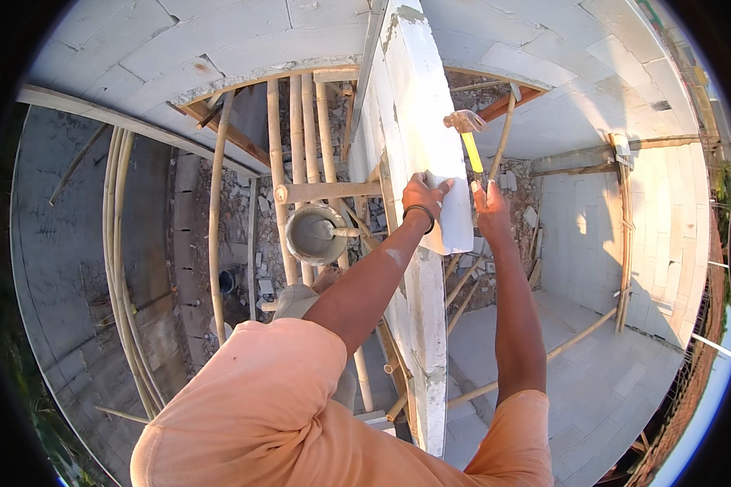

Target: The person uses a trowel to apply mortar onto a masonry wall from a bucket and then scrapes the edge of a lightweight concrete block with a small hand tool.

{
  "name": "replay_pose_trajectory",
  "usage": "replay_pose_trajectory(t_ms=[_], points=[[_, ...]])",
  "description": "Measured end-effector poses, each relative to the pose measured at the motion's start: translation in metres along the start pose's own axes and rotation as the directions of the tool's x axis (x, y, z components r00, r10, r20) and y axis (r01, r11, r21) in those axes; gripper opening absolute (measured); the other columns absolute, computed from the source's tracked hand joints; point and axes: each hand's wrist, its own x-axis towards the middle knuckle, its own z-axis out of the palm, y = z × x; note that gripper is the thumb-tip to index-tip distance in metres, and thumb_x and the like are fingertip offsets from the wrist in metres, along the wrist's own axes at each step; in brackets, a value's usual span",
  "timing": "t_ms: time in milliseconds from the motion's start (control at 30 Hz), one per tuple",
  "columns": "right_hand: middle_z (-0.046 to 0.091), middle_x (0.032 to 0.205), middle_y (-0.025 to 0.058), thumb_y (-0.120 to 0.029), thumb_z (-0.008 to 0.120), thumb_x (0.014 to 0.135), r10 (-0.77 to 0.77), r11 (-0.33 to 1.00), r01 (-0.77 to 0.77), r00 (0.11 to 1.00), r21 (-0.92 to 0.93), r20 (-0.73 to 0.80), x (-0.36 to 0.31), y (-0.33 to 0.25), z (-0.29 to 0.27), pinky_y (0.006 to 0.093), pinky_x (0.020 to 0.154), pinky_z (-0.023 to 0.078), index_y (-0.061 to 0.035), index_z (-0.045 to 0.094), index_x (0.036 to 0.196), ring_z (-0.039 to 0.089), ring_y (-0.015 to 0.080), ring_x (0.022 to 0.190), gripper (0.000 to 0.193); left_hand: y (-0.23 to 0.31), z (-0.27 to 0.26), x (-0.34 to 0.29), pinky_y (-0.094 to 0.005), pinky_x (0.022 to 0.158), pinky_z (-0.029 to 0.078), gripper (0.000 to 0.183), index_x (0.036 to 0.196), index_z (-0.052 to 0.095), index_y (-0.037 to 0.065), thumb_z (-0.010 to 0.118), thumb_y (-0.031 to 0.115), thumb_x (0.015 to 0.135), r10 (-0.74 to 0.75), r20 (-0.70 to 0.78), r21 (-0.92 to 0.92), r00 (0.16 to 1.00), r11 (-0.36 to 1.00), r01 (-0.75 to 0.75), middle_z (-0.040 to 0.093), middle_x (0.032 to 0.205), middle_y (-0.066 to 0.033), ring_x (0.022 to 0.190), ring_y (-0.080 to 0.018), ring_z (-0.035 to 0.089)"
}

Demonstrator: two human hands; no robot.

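Note:
A white lightweight concrete block (455, 207) sits on top of the narrow wall (427, 325) in front of me, its near end sticking out a little past the wall's right side. My left hand (425, 200), with a dark band at the wrist, grips the block's left edge, thumb over its top; some fingers are hidden. Just right of the block, my right hand (493, 214) is closed round the lower handle of a claw hammer (472, 150). Its yellow handle points up, and the metal head stands beside the block, apart from my left hand.
Left of the wall, a bucket (307, 243) of grey mortar holds a trowel (345, 232) and rests on bamboo poles (277, 178). A wooden beam (333, 191) crosses the poles. Rubble (240, 211) lies far below. Block walls (617, 235) enclose both sides, and bamboo props lean about.

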Motion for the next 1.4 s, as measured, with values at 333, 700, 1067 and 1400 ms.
replay_pose_trajectory(t_ms=[333,700,1067,1400], points=[[0.060,0.081,0.0284,-0.042,0.053,0.094,0.120,0.993,-0.120,0.993,-0.017,0.009,-0.027,-0.021,-0.023,0.0503,0.069,0.044,0.0038,0.053,0.093,0.057,0.0489,0.083,0.046,-0.017,0.004,0.023,-0.0317,0.065,0.053,0.062,0.103,0.059,-0.011,0.085,0.034,0.069,0.062,-0.009,-0.106,0.998,0.992,-0.062,0.064,0.091,-0.0118,0.073,-0.0183,0.063],[0.056,0.064,0.0087,-0.015,0.064,0.087,0.570,0.682,-0.478,0.822,0.553,0.008,-0.316,-0.014,-0.014,0.0333,0.054,0.043,0.0018,0.060,0.091,0.051,0.0168,0.054,0.018,-0.005,-0.007,0.027,-0.0394,0.062,0.056,0.058,0.106,0.057,-0.005,0.083,0.032,0.071,-0.066,0.183,-0.129,0.981,0.987,0.091,0.059,0.090,-0.0084,0.082,-0.0185,0.061],[0.062,0.063,0.0138,-0.025,0.070,0.079,0.848,0.072,-0.955,0.210,0.286,0.486,-0.704,-0.058,0.109,0.0426,0.058,0.049,-0.0017,0.060,0.079,0.064,0.0306,0.059,0.025,-0.062,-0.144,-0.011,-0.0358,0.076,0.052,0.056,0.112,0.050,0.003,0.071,0.047,0.082,0.024,0.201,0.009,0.979,1.000,-0.026,0.058,0.098,-0.0081,0.090,-0.0194,0.059],[0.058,0.056,0.0108,-0.024,0.073,0.079,0.848,0.433,-0.901,0.397,-0.027,0.352,-0.974,0.073,0.284,0.0405,0.049,0.047,0.0000,0.058,0.072,0.060,0.0278,0.049,0.029,-0.167,0.023,-0.217,-0.0368,0.084,0.052,0.049,0.114,0.059,0.000,0.067,0.040,0.086,-0.074,0.527,-0.169,0.847,0.967,0.189,0.068,0.103,-0.0143,0.089,-0.0247,0.066]])
